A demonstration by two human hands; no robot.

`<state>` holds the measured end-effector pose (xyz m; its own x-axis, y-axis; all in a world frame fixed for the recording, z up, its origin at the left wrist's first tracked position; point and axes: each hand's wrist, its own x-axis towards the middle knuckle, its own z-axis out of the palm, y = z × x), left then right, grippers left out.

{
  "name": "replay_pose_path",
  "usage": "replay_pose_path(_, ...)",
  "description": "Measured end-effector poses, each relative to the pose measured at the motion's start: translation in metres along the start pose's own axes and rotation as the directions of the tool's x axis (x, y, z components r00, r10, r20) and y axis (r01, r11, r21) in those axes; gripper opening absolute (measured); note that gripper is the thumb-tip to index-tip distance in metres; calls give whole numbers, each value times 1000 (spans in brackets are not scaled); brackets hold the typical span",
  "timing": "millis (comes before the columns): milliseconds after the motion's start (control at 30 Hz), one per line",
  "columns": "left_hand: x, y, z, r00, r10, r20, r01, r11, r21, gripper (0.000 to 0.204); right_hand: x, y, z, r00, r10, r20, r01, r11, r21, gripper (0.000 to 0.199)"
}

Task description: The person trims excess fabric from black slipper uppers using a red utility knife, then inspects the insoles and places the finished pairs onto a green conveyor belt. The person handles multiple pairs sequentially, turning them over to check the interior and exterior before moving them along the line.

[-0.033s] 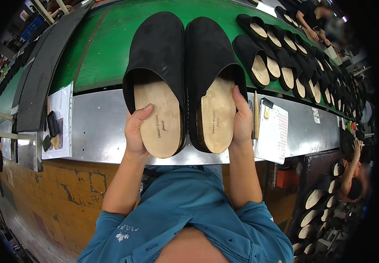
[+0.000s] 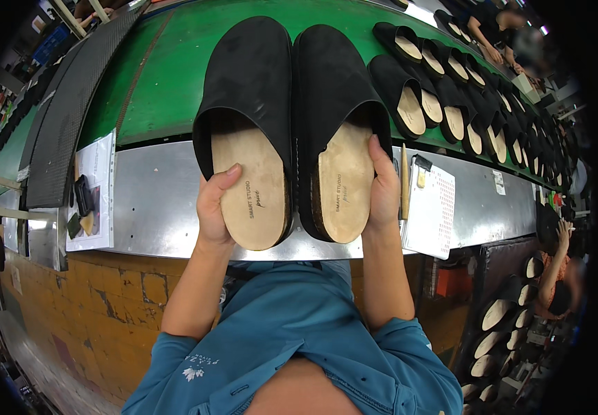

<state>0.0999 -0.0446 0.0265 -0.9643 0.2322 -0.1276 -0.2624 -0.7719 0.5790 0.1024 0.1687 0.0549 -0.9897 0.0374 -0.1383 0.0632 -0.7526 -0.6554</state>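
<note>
My left hand [image 2: 214, 207] and right hand [image 2: 383, 187] clasp two black suede clogs with tan footbeds [image 2: 292, 124], fingers curled, above the green conveyor belt [image 2: 160, 76] with its steel edge [image 2: 153, 200].

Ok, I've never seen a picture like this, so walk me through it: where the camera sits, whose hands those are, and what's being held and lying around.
The camera sits on a person's head and looks down, so the wide lens bends straight edges. No machine here: the two bare arms rising from the bottom are the wearer's own.

The left hand holds the left clog by its heel end, thumb on the tan footbed. The right hand holds the right clog the same way. Both are black and backless, held side by side with toes pointing away.

Beyond them runs a green conveyor belt with a metal side panel. A row of similar clogs lies on the belt to the right. A sheet of paper hangs on the panel. At the right edge another person's arm shows near racks of more clogs.
</note>
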Motion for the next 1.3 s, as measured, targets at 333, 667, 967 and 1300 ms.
replay_pose_path(333, 0, 8, 6, 998, -3, 58, 7, 997, -72, 41, -5, 0, 7, 992, -128, 11, 128, 986, -108, 46)
replay_pose_path(667, -12, 16, 1, 967, 239, -85, -195, 915, 354, 58, -6, 2, 1, 938, -293, 184, 345, 747, -568, 75)
replay_pose_path(967, -37, 11, -62, 796, 606, -9, -202, 279, 939, 42, -35, -5, -85, 904, -420, 78, 2, -177, -984, 48)
replay_pose_path(1300, 19, -12, -26, 972, 208, -111, -111, 818, 564, 24, -26, -16, -108, 903, -428, 21, -34, -120, -992, 34)
